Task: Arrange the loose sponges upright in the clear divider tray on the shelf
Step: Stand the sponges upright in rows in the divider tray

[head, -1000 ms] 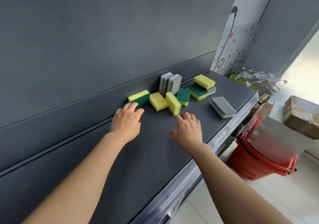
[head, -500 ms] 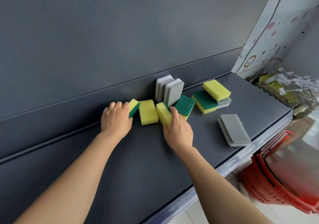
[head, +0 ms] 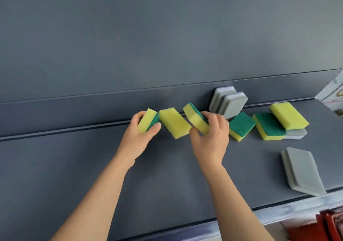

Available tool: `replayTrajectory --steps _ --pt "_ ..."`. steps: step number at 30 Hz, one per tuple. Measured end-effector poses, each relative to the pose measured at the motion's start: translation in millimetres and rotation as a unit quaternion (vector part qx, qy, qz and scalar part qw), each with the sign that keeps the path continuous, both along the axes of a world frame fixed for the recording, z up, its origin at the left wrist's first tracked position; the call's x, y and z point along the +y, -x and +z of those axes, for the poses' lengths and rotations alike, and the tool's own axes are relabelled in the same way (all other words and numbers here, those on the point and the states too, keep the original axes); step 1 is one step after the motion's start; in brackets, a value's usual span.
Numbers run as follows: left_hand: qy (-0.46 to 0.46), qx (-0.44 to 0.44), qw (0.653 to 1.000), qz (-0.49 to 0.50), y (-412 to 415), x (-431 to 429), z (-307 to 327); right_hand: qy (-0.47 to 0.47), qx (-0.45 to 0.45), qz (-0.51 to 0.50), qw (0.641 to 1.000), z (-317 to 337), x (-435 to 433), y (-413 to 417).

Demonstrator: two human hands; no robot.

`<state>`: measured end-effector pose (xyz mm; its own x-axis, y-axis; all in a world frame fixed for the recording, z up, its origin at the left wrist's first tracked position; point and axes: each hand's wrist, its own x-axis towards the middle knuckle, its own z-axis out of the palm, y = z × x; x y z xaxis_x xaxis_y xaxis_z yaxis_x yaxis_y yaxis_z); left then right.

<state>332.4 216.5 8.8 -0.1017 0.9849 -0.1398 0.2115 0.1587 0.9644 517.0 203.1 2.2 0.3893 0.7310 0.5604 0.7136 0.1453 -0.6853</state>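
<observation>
Several yellow-and-green sponges lie on a dark grey shelf (head: 167, 175). My left hand (head: 136, 138) grips one yellow-green sponge (head: 147, 123) standing on edge near the back wall. My right hand (head: 210, 138) holds another yellow-green sponge (head: 194, 120), lifted and tilted. Between them a yellow sponge (head: 174, 125) lies on the shelf. Two grey sponges (head: 228, 102) stand upright against the back wall. A green-topped sponge (head: 241, 125), a second green-topped one (head: 269, 126) and a yellow one (head: 288, 118) lie to the right. No clear divider tray is visible.
A flat grey sponge (head: 302, 170) lies near the shelf's front edge at the right. Another grey sponge (head: 295, 134) sits under the stacked yellow one. A red basket (head: 319, 229) is below the shelf edge at the lower right.
Both hands reached forward and closed on sponges. The left one gripped the leftmost sponge; the right one lifted and tilted another. The camera moved closer and panned left.
</observation>
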Motion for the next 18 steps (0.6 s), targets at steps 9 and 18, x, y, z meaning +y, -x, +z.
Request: replayTrajectory --steps 9,18 --pt "0.018 -0.081 0.991 0.101 88.8 -69.2 2.0 0.067 0.074 0.229 0.968 8.9 -32.1 98.5" --pt "-0.010 -0.119 0.975 0.190 214.8 -182.6 10.0 0.106 0.114 0.399 0.903 14.8 -105.9 236.6"
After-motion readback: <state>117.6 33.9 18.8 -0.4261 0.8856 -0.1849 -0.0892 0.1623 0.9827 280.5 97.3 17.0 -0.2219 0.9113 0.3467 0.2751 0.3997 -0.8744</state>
